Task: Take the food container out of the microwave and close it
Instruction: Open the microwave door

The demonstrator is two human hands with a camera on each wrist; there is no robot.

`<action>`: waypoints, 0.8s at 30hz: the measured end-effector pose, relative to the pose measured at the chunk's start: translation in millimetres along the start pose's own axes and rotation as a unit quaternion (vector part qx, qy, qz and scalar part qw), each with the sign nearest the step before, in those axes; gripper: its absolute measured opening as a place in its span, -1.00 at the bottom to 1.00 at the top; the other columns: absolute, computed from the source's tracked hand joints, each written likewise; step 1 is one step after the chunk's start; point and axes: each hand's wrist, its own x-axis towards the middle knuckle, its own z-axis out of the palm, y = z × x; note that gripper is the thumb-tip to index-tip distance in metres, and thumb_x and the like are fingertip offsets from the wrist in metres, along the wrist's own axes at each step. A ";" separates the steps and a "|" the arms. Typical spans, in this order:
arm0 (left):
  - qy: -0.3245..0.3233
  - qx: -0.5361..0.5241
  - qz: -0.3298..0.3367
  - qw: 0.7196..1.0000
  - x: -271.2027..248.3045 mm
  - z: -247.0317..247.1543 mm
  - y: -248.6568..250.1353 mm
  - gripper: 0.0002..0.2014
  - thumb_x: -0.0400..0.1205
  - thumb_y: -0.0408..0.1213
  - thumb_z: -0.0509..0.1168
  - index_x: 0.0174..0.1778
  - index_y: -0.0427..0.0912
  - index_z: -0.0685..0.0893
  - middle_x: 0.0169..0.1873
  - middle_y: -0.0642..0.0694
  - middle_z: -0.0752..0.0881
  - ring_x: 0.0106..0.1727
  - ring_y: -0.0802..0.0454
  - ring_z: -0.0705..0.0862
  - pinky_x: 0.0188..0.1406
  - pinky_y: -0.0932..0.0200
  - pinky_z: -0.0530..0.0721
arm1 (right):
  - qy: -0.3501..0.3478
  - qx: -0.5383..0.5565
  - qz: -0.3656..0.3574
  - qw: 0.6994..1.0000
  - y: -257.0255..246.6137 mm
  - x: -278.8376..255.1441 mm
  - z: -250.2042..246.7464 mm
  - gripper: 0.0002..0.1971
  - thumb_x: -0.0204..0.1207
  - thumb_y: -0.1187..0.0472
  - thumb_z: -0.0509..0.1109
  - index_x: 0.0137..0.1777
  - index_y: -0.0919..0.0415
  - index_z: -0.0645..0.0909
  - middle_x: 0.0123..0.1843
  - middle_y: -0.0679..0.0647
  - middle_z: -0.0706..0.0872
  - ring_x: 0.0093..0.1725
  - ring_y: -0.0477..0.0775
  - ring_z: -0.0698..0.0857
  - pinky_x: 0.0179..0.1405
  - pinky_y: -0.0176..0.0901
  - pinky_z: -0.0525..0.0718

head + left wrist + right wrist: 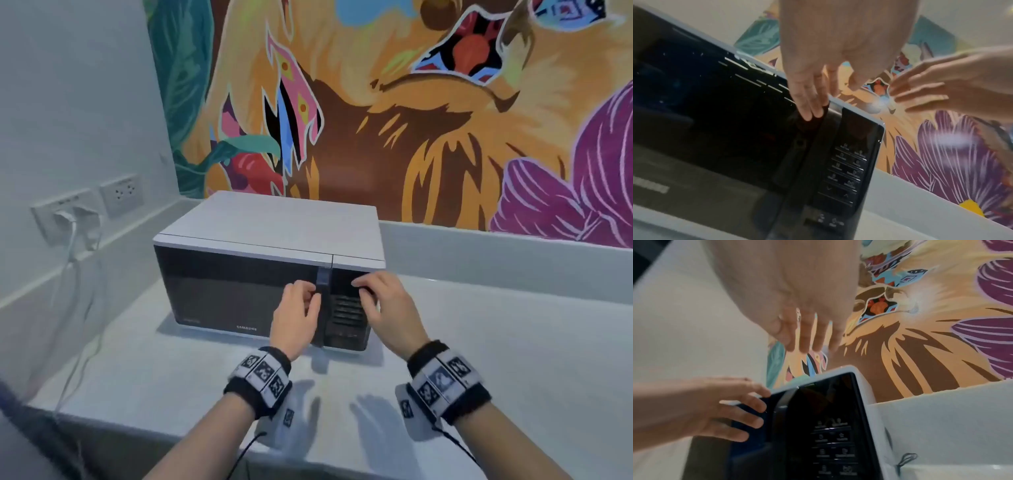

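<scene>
The left hand (pixel 297 317) has its fingertips (pixel 807 113) on the dark glass just left of the vertical door handle (pixel 322 279), the fingers fairly straight and not yet curled behind the bar, so nothing is gripped. The right hand (pixel 385 305) hovers in front of the control panel (pixel 347 308), its fingers loosely bent and holding nothing; whether they touch the panel I cannot tell, though the right wrist view shows them above the microwave's top edge and clear of it.

The door (pixel 239 291) of the Samsung microwave (pixel 270 226) is shut, and its glass is too dark to see through, so the food container, presumably inside, is hidden. The oven sits on a pale countertop (pixel 513 342), against a wall painted with a bright mural (pixel 411 102), its cable running to wall sockets (pixel 89 209) on the left.

The step in hand looks like the very first: opening the door. The next move calls for hooking the left fingers behind the handle and pulling it outward, perhaps with the right hand steadying the oven body so it does not slide on the smooth counter
</scene>
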 end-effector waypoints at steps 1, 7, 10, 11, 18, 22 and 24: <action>-0.002 -0.008 -0.036 0.999 9.7 8.1 6.2 -0.72 0.67 -0.08 0.12 0.21 -0.11 0.51 0.15 -0.08 0.59 0.10 -0.06 0.65 0.17 0.05 0.53 | 0.022 -0.047 -0.007 0.999 4.5 14.5 6.5 -0.74 0.59 0.23 0.21 0.24 0.12 0.57 0.24 0.07 0.66 0.25 0.08 0.57 0.31 -0.04 0.52; -0.087 -0.124 -0.217 0.964 32.8 32.9 16.6 -0.52 0.73 -0.07 -0.05 0.41 -0.34 0.41 0.40 -0.35 0.54 0.43 -0.29 0.48 0.38 -0.06 0.40 | -0.115 -0.230 0.026 0.966 26.1 34.0 44.3 -0.44 0.67 -0.04 -0.08 0.62 0.13 -0.02 0.71 0.06 0.08 0.68 0.13 0.01 0.68 0.20 -0.04; -0.092 -0.130 -0.198 0.967 32.2 32.9 12.8 -0.62 0.73 -0.16 -0.06 0.21 -0.37 0.49 0.21 -0.39 0.63 0.24 -0.29 0.58 0.10 -0.03 0.44 | -0.113 -0.240 0.020 0.964 29.5 33.8 45.6 -0.39 0.63 -0.10 -0.23 0.63 0.14 -0.04 0.71 0.07 0.06 0.69 0.14 0.00 0.68 0.20 -0.05; -0.090 -0.134 -0.199 0.967 31.1 33.0 12.0 -0.64 0.72 -0.16 -0.06 0.17 -0.36 0.49 0.16 -0.39 0.65 0.19 -0.29 0.60 0.03 -0.01 0.42 | -0.116 -0.236 0.019 0.964 29.8 33.3 45.7 -0.38 0.61 -0.11 -0.27 0.63 0.13 -0.06 0.71 0.06 0.04 0.69 0.12 -0.02 0.68 0.19 -0.06; -0.075 -0.112 -0.184 0.974 29.9 36.0 12.2 -0.70 0.72 -0.16 -0.06 0.02 -0.30 0.47 0.05 -0.38 0.67 -0.02 -0.21 0.56 -0.05 0.02 0.39 | -0.124 -0.201 0.025 0.971 29.6 31.6 43.5 -0.43 0.67 -0.07 -0.22 0.64 0.10 -0.11 0.72 0.01 -0.05 0.69 0.04 -0.11 0.70 0.11 -0.16; -0.070 -0.118 -0.175 0.975 26.6 35.9 8.4 -0.69 0.72 -0.15 -0.06 0.02 -0.31 0.47 -0.01 -0.35 0.66 0.00 -0.22 0.58 -0.04 0.04 0.39 | -0.127 -0.188 0.030 0.973 30.6 31.8 43.6 -0.43 0.67 -0.08 -0.21 0.64 0.08 -0.12 0.72 -0.01 -0.06 0.69 0.02 -0.13 0.69 0.08 -0.20; -0.070 -0.123 -0.170 0.975 15.8 32.0 5.7 -0.71 0.73 -0.13 -0.07 -0.07 -0.25 0.44 -0.12 -0.25 0.62 -0.07 -0.16 0.54 -0.06 0.03 0.39 | -0.128 -0.188 0.028 0.973 31.0 32.6 43.1 -0.43 0.67 -0.09 -0.22 0.63 0.08 -0.11 0.72 0.00 -0.06 0.69 0.03 -0.13 0.69 0.10 -0.19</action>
